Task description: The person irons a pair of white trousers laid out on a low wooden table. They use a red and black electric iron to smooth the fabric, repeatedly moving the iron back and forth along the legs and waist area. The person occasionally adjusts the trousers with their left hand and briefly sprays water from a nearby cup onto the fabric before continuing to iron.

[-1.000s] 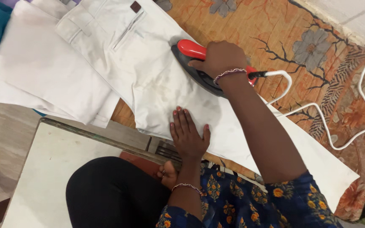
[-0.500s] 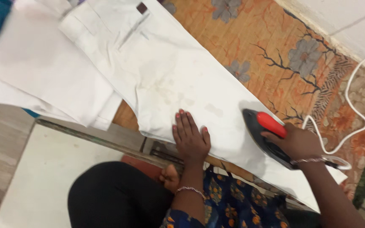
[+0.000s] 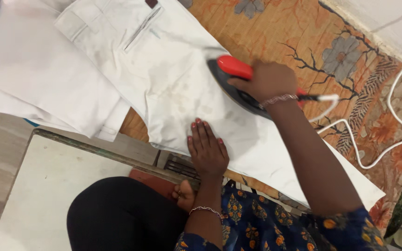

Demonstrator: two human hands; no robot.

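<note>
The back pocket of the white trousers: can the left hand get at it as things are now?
Probably yes. The left hand lies flat on the white trousers, and bare cloth alone separates it from the back pocket. The iron sits off to the side.

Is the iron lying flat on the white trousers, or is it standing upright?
Flat. The dark iron with a red handle rests soleplate down on the white cotton trousers, gripped by the right hand.

Right hand [image 3: 267, 80] grips the red-handled iron [image 3: 243, 86] on the white trousers [image 3: 173, 79] (faint stains there), left hand [image 3: 206, 149] lies flat, pinning the fabric over a floral orange mat [image 3: 303, 42].
</note>
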